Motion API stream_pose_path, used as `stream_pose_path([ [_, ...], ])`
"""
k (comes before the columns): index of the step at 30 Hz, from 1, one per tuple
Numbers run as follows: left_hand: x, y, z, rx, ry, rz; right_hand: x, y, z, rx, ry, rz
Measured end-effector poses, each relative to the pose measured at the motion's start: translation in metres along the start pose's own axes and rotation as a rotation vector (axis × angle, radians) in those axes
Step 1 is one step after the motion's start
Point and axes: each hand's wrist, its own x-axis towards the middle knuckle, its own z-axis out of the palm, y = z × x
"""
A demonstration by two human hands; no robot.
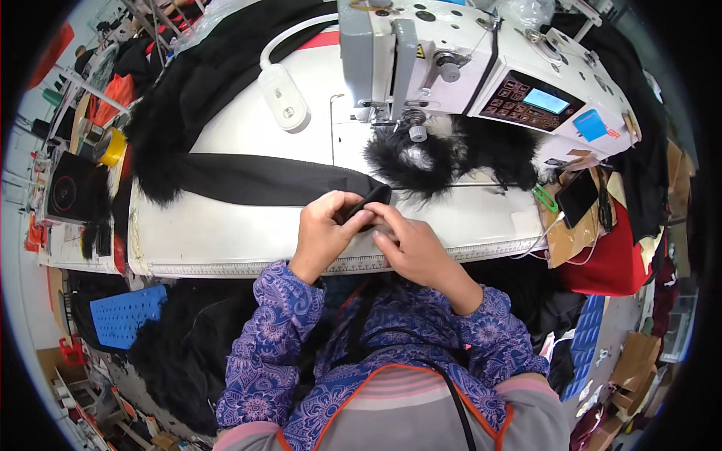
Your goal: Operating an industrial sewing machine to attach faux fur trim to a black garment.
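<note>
Left hand (322, 230) and right hand (415, 249), fingers (391, 215) closed, pinch black fabric (263, 179) near fur (444, 161) and a sewing machine (462, 49).

Yellow warning triangle (420, 52) on sewing machine (460, 92); ruler scale (338, 264) along table (226, 234)

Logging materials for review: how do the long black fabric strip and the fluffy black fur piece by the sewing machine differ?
The long black fabric strip is smooth; the fluffy black fur piece is shaggy. The strip lies mostly flat; the fur piece curls. The left hand and right hand hold the strip's end; neither touches the fur piece. Both are black.
</note>
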Motion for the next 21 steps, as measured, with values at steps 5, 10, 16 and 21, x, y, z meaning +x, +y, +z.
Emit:
stream_pose_path([
  [5,-0.005,-0.005,-0.005,-0.261,0.026,-0.135,0.014,0.001,-0.001,-0.249,0.102,-0.131],
  [10,0.008,0.019,-0.028,0.452,0.044,0.36,0.023,0.008,0.003,-0.443,0.046,-0.321],
  [16,0.019,-0.024,-0.061,1.034,-0.084,0.042,0.008,0.02,-0.032,-0.188,0.047,-0.035],
  [21,0.027,-0.034,-0.07,1.046,-0.081,0.048,-0.008,0.012,-0.042,-0.294,0.057,-0.043],
])
